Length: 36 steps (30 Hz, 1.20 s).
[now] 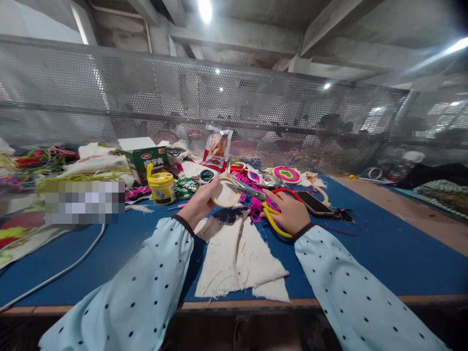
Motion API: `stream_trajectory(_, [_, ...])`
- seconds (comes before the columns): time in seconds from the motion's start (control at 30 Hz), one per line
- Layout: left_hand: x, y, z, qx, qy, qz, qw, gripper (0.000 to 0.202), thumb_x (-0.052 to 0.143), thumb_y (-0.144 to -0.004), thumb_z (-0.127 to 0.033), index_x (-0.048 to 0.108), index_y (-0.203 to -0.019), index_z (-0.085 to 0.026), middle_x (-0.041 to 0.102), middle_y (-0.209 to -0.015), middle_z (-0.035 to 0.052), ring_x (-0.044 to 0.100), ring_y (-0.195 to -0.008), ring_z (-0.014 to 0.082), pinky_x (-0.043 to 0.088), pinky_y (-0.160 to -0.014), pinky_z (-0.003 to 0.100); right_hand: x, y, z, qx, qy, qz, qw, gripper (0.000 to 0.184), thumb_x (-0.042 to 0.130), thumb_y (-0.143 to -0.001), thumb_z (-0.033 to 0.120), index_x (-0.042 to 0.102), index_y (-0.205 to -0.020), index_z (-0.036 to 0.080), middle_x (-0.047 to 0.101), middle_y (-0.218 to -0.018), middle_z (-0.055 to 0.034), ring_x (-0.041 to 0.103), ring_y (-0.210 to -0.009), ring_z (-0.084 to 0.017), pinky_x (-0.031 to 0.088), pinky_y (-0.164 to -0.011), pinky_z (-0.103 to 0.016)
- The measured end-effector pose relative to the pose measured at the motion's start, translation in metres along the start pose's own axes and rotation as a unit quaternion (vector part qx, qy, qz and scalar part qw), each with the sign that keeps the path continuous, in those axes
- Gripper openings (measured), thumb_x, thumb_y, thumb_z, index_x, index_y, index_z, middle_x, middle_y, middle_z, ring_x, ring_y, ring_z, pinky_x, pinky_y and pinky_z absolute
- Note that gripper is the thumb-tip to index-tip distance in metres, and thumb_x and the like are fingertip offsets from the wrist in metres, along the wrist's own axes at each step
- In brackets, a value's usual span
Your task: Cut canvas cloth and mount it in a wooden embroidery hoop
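Note:
My left hand (200,204) grips the left side of a small embroidery hoop (225,193) with pale cloth stretched in it. In my right hand (289,212) is a pair of scissors (252,191) with one red and one yellow handle. Their blades point left and reach over the hoop's upper right edge; whether they touch the cloth I cannot tell. Below the hoop, pieces of cream cloth (237,258) with frayed edges lie on the blue table. Bright pink yarn (256,209) is heaped behind the scissors.
A yellow tub (161,188), a green box (144,158) and a red-and-white food packet (216,148) stand at the back. Worked hoops, one with a pink and green pattern (286,174), lie behind my hands. A phone (313,203) rests at right. A white cable (86,256) crosses the left side.

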State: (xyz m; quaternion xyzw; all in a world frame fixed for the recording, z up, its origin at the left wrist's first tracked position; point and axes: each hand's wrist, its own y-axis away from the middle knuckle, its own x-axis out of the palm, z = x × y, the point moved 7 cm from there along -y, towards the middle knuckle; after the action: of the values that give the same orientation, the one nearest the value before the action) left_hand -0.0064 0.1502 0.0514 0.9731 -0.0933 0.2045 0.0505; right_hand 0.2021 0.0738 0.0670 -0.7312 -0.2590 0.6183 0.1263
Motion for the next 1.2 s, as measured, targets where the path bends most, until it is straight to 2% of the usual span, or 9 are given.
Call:
stream_trajectory(0.27, [-0.005,0.000,0.005,-0.023,0.039,-0.047,0.998,0.022,0.061,-0.079,-0.033,0.062,-0.089,-0.013,0.069,-0.076,0.0059,0.065,-0.065,0.0153,0.053,-0.056,0.022,0.009,0.002,0.002,-0.008,-0.018,0.020,1.000,0.061,0.037,-0.082,0.063,0.040,-0.133,0.030,0.061,-0.105,-0.0040,0.059,-0.086,-0.018,0.036,-0.059,-0.025])
stream_trajectory(0.4, [-0.005,-0.001,0.007,-0.025,0.048,-0.038,0.998,0.026,0.062,-0.078,-0.035,0.062,-0.092,-0.013,0.070,-0.078,0.0071,0.066,-0.067,0.0167,0.054,-0.058,0.023,0.013,0.002,0.002,-0.009,-0.030,0.031,0.999,0.063,0.040,-0.080,0.065,0.043,-0.132,0.028,0.061,-0.110,-0.0052,0.060,-0.086,-0.019,0.040,-0.062,-0.025])
stream_trajectory(0.67, [-0.006,0.000,0.008,-0.033,0.049,-0.052,0.997,0.022,0.061,-0.079,-0.031,0.062,-0.088,-0.011,0.069,-0.075,0.0076,0.066,-0.064,0.0165,0.053,-0.060,0.024,0.014,0.002,0.002,-0.019,-0.055,0.029,0.998,0.061,0.041,-0.081,0.063,0.043,-0.132,0.029,0.061,-0.111,-0.0055,0.061,-0.089,-0.020,0.042,-0.065,-0.026])
stream_trajectory(0.87, [-0.012,-0.003,0.008,-0.023,0.038,-0.068,0.997,0.018,0.059,-0.081,-0.028,0.063,-0.081,-0.010,0.069,-0.073,0.0061,0.063,-0.059,0.0130,0.051,-0.055,0.021,0.015,0.002,0.002,-0.013,-0.066,0.035,0.997,0.067,0.043,-0.077,0.068,0.044,-0.131,0.029,0.062,-0.113,-0.0054,0.062,-0.091,-0.022,0.044,-0.066,-0.027])
stream_trajectory(1.07, [-0.012,-0.003,0.005,-0.008,0.029,-0.066,0.997,0.018,0.063,-0.077,-0.029,0.064,-0.081,-0.011,0.069,-0.074,0.0057,0.064,-0.060,0.0132,0.050,-0.054,0.020,0.018,0.001,0.003,-0.018,-0.092,0.049,0.994,0.066,0.043,-0.078,0.067,0.046,-0.130,0.027,0.062,-0.116,-0.0050,0.060,-0.097,-0.021,0.045,-0.073,-0.027])
stream_trajectory(1.2, [-0.012,-0.002,0.005,-0.008,0.018,-0.070,0.997,0.020,0.065,-0.075,-0.030,0.064,-0.082,-0.012,0.069,-0.075,0.0065,0.064,-0.060,0.0142,0.050,-0.052,0.021,0.019,0.002,0.002,-0.019,-0.081,0.045,0.996,0.067,0.044,-0.077,0.068,0.045,-0.130,0.028,0.063,-0.113,-0.0045,0.062,-0.093,-0.021,0.044,-0.070,-0.027])
